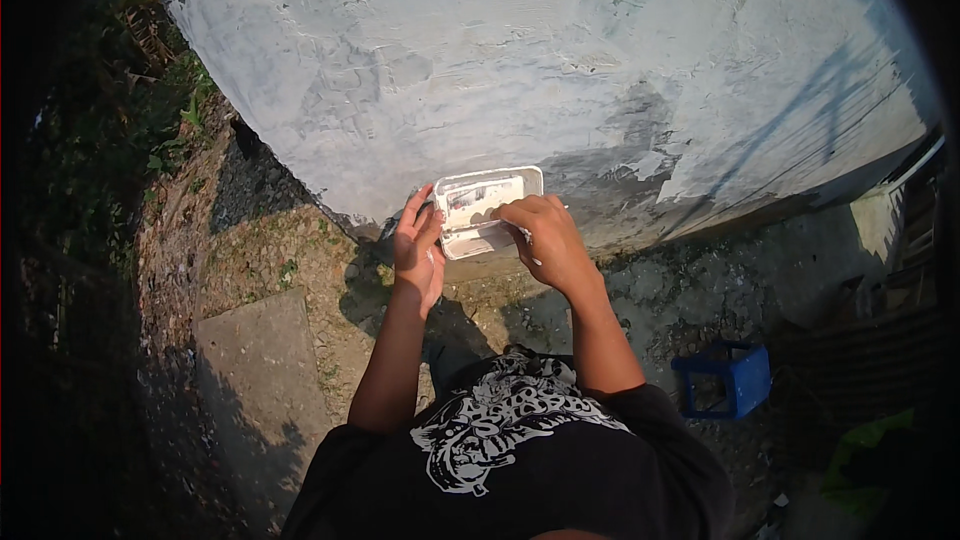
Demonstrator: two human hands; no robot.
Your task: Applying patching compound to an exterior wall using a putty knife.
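Note:
My left hand grips the left end of a shallow white rectangular tub, its fingers along the rim. White paste coats the inside of the tub. Closed over the tub's right side, my right hand holds what looks like a flat putty scraper, its wide edge lying across the paste. My fingers hide most of the scraper's handle. White smears mark the fingers of both hands. The tub is held in front of the lower part of a patchily coated wall.
A blue plastic stool stands on the ground at the right. Flat concrete paving lies at the left, beside rubble and dirt. Green plants grow past the wall's left corner. Corrugated sheeting is in shade at the far right.

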